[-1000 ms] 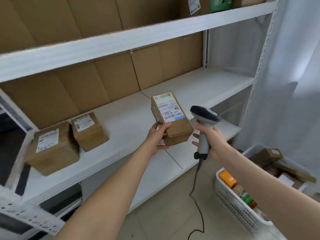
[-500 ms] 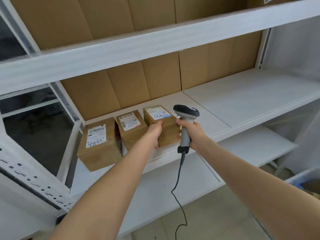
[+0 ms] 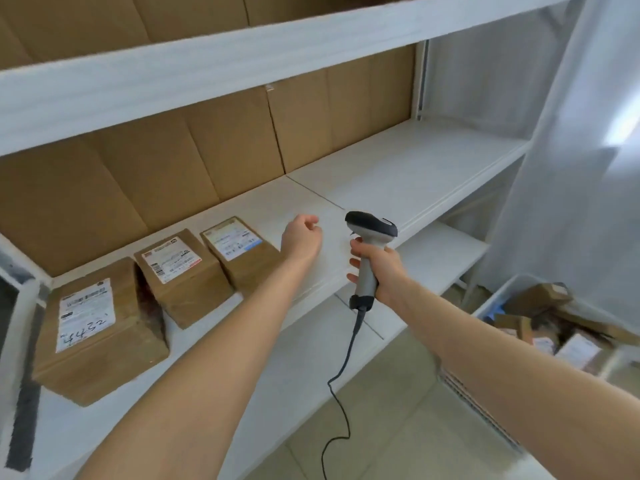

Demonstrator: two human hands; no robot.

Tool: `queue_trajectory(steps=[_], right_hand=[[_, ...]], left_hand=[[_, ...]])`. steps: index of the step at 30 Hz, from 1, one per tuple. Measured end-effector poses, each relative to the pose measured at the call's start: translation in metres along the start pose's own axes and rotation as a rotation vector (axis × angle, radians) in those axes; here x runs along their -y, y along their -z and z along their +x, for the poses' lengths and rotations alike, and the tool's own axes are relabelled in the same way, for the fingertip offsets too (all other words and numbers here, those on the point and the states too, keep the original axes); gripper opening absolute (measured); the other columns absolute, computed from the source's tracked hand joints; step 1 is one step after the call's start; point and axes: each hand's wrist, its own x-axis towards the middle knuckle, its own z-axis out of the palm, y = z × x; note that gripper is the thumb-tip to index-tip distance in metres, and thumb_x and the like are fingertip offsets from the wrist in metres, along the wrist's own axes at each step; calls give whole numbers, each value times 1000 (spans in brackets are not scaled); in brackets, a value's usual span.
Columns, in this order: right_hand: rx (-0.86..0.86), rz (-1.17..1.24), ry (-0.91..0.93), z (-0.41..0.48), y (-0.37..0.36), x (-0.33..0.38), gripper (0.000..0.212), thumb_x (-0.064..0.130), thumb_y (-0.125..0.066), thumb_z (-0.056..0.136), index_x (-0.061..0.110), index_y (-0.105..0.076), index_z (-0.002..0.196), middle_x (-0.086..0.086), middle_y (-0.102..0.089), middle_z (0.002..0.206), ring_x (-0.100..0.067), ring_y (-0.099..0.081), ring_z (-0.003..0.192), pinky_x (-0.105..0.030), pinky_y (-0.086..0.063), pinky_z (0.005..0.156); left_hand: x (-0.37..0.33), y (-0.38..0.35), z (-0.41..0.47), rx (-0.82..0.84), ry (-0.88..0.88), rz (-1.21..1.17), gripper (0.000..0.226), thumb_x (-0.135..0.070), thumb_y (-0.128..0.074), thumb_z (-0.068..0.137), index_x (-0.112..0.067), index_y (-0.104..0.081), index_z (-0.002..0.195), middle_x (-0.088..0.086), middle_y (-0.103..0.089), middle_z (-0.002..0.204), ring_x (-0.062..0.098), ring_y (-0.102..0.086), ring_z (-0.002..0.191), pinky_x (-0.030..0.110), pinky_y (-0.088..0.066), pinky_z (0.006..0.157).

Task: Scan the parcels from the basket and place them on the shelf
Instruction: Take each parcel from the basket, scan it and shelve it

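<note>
My right hand gripped the scanner by its handle. My left hand hung loosely curled, holding nothing, just right of the parcel. It stood third in a row on the shelf. The basket sat lower right, more parcels inside.

Three labelled brown parcels on shelf, basket right

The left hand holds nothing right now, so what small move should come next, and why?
Probably swing the left hand down to the right, toward the basket, to pick one of the parcels lying there. It hangs free beside the rightmost parcel, which sits on the shelf with two others, and the right hand grips the scanner.
</note>
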Motion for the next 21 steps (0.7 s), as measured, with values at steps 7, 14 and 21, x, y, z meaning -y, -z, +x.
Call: queue_trajectory(steps=[7,14,21], right_hand=[[-327,87,70,-26,170,31,30,16,-72,84,10,-61,112,-8,-62,99,-22,-60,91,-42,-56,81],[-587,179,76,-49,350,54,24,17,-71,85,9,-61,106,-14,-64,95,-29,-63,87,-45,-56,78],[-678,216,71,-40,500,84,32,16,-72,84,9,-58,113,-13,-66,97,-28,-65,90,-53,-53,90]], left_hand=[[-64,-167,-44,455,-20,-45,30,-9,-46,94,-11,-60,121,7,-59,123,26,-55,113,41,-48,98],[-133,-340,-106,702,-52,-2,30,-7,-50,88,-12,-65,114,13,-63,120,30,-56,113,42,-50,96],[-182,-491,-150,845,-8,65,29,-6,-52,87,-12,-64,113,12,-63,118,26,-58,106,42,-52,92]])
